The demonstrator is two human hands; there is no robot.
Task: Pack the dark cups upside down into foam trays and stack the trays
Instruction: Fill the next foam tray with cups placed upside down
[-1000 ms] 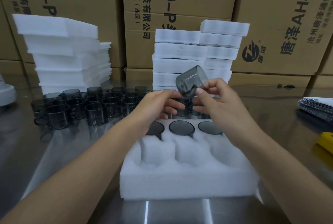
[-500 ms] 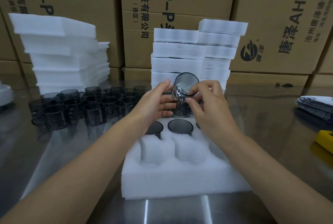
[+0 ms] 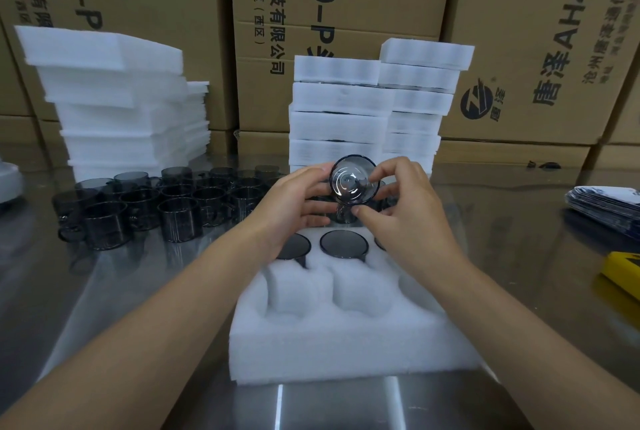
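Head view: a dark smoky see-through cup (image 3: 353, 183) hangs in the air between both hands, over the far edge of a white foam tray (image 3: 346, 343), tipped so that one round end faces the camera.
Handling: it looks light and rigid, with a glossy wall that could slip. I cannot tell glass from hard plastic, so it is best treated as breakable.
Where to hold: across the round wall, thumb opposite fingers, which leaves the mouth free to go down into a pocket. The side handle, as seen on the loose cups, is a poorer hold for turning it over.
Left hand (image 3: 294, 201): holds the cup, with the thumb at its upper left edge and the fingers reaching beneath it.
Right hand (image 3: 405, 208): pinches the cup, with the forefinger curled over the upper right and the thumb pressed at the lower edge.
Tray pockets: the far row holds upturned seated cups (image 3: 343, 244), one partly hidden by the right hand. The near pockets in view are unfilled.
Loose dark cups (image 3: 156, 201): these stand upright in a cluster on the shiny steel table (image 3: 519, 256), near the left hand.
Behind: stacked filled foam trays (image 3: 346, 107) stand just beyond the hands, and a pile of bare white foam pieces (image 3: 114, 100) sits at the far left.
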